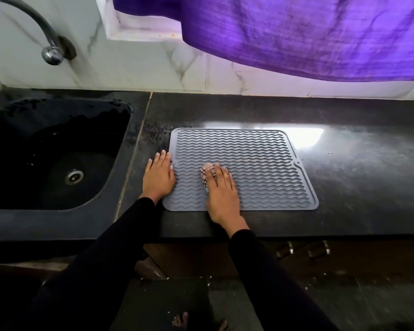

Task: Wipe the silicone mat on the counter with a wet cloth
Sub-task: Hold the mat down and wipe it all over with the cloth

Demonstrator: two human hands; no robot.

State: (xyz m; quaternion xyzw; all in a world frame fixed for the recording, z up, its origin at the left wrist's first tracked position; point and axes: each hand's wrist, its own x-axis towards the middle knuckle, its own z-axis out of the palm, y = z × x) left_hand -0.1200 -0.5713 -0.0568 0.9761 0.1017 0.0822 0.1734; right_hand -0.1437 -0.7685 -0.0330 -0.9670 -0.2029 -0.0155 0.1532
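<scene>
Right hand [221, 194] presses a bunched cloth [207, 174] flat-palmed onto the mat [261, 163], near its front-left part. Left hand [158, 176] lies open, pinning the mat's left edge on the counter [356, 175]. The unwiped stretch seems to run right and back, nearest the right hand.

Silicone mat [261, 163] lies flat on the bench [356, 177], right of the sink [58, 149]. Tap [50, 51] on the wall behind the sink. Curtain [296, 34] hangs behind and above the mat. Left hand [158, 176] flat on the mat's left edge. Right hand [221, 197] on the mat's near-left part, pressing a cloth [207, 174] under its fingers.
</scene>
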